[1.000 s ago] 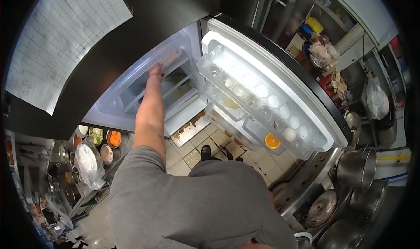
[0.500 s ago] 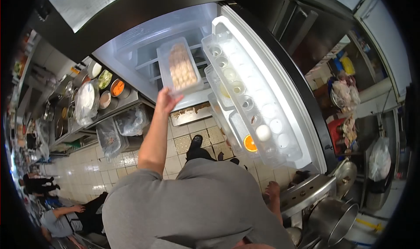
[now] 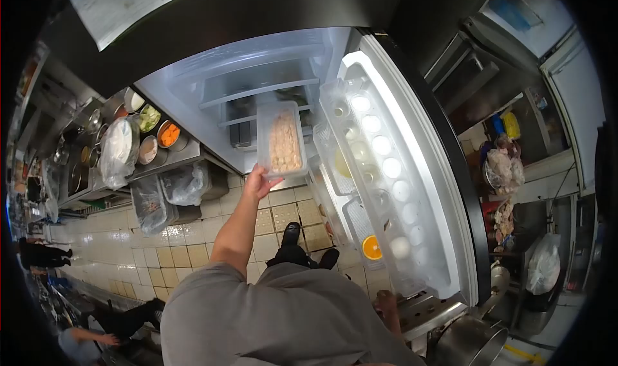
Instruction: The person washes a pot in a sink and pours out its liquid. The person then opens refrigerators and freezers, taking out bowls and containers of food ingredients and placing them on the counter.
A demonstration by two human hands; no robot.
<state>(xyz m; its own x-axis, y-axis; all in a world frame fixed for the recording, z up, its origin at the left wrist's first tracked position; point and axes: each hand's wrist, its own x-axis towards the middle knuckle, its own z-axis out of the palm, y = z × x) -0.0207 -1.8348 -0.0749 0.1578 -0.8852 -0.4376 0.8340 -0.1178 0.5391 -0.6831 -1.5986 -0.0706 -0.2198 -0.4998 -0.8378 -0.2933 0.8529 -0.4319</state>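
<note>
A clear plastic container (image 3: 282,141) with pale, rounded pieces inside is out in front of the fridge shelves. My left hand (image 3: 259,184) grips its near end, the thumb showing at the edge and the other fingers partly hidden under it. Low at the right, beside the door, hangs my right hand (image 3: 386,303), small and dim, its fingers too unclear to read. The fridge (image 3: 212,64) stands open, its door (image 3: 438,192) swung to the right. On the door rack sit a white egg (image 3: 400,247) and a cut orange half (image 3: 371,247).
Metal bowls with carrots (image 3: 169,134) and greens (image 3: 149,118) stand on a steel counter (image 3: 183,158) at left, above bag-lined bins (image 3: 151,202). Pots (image 3: 470,343) are at lower right. Other people (image 3: 106,337) are at lower left.
My left hand has come out of the fridge holding the container, and has brought it nearer to me. The view has shifted, showing more floor.
</note>
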